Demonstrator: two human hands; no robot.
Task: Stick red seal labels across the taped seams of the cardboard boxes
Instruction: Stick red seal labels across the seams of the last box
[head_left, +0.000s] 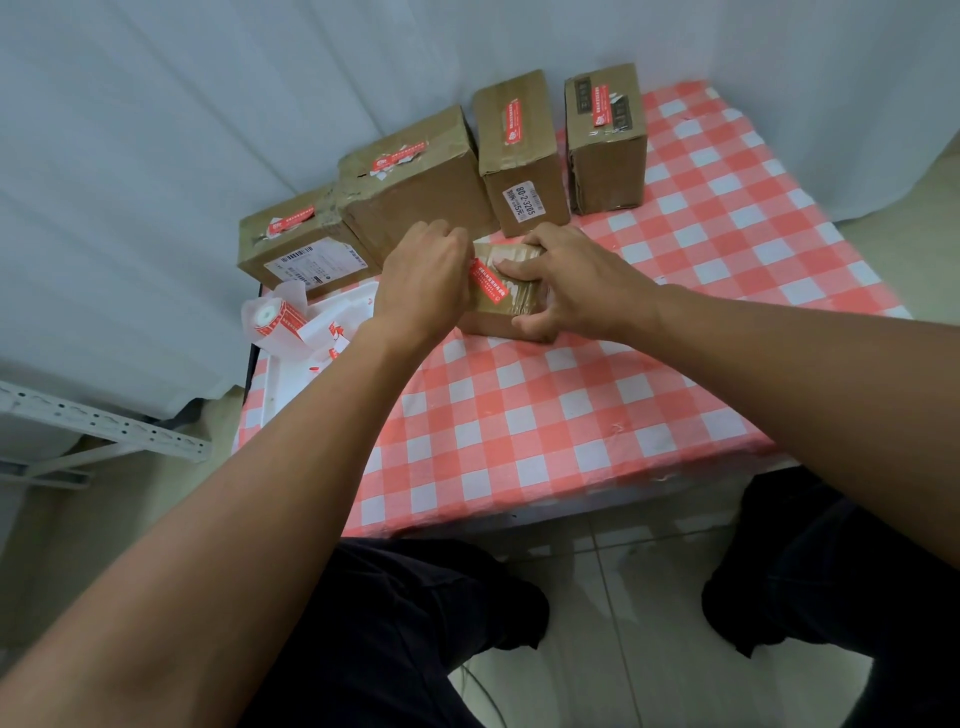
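Observation:
A small taped cardboard box (511, 306) lies on the checked tablecloth in front of me. A red seal label (487, 282) runs across its taped top. My left hand (423, 275) pinches the label's far end at the box's left edge. My right hand (571, 280) lies over the box's right side, with a finger pressing on the label and the thumb against the box's front. Behind stand several larger boxes, each with a red label on top: far left box (306, 249), big box (415, 182), tall box (519, 156), right box (605, 140).
A roll of red labels (272, 322) with loose backing strips lies in a white tray (283, 384) at the table's left edge. The red-and-white tablecloth (571, 415) covers the table. A white curtain hangs behind. My dark-trousered knees sit below the table's near edge.

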